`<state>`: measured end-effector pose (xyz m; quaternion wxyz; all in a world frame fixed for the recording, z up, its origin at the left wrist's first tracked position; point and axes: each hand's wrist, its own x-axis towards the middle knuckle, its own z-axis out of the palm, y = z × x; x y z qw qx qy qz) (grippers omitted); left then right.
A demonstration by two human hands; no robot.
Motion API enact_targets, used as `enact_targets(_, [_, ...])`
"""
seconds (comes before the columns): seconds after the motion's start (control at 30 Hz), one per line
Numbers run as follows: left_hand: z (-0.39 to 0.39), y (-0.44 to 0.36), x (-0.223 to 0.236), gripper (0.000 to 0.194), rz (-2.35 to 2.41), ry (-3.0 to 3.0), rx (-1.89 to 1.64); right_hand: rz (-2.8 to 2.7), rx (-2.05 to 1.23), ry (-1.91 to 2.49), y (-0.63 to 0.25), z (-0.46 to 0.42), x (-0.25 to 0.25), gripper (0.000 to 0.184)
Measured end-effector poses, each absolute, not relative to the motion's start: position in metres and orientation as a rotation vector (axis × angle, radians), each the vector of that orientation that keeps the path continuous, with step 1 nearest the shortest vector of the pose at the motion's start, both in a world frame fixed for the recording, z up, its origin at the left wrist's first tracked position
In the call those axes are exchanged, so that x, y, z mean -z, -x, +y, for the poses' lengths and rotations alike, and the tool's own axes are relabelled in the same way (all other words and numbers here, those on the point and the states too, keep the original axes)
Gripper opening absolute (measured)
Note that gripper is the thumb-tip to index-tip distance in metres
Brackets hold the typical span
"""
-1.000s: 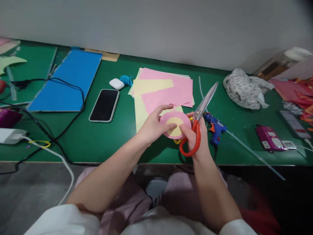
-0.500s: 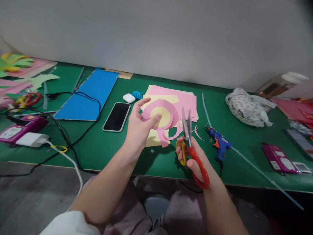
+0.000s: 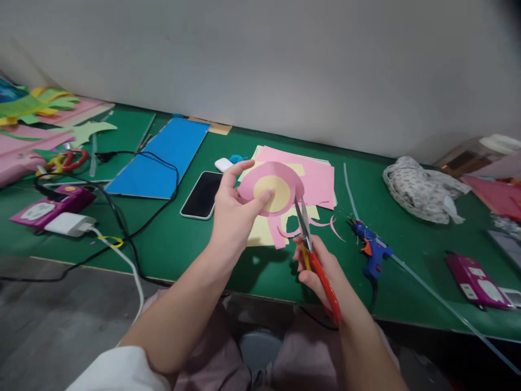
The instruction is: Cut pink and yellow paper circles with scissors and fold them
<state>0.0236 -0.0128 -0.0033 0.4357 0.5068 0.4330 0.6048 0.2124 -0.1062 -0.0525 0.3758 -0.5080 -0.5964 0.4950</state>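
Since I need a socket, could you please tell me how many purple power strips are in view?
2: one purple power strip on the left, beside a white charger; another on the right, beyond the blue glue gun. Others may be hidden.

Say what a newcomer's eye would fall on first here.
Probably the yellow-centred pink paper disc, mid-picture in the left grip, with open scissors in the right grip by its edge. Then the bright blue board toward the left of the green table.
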Motion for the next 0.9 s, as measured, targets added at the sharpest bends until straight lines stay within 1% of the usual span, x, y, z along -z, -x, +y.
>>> enact_targets(0.23, [-0.0142, -0.027, 0.0032, 0.057, 1.074, -1.3, -1.519, -1.53, -1.261, 1.299, -0.2119, -0.1061, 0.0529, 0.065])
enact_targets(0.9, [-0.013, -0.0282, 0.0032, 0.058, 1.04, -1.264, -1.474, -1.55, -1.26, 1.3, -0.2123, -0.1057, 0.0537, 0.066])
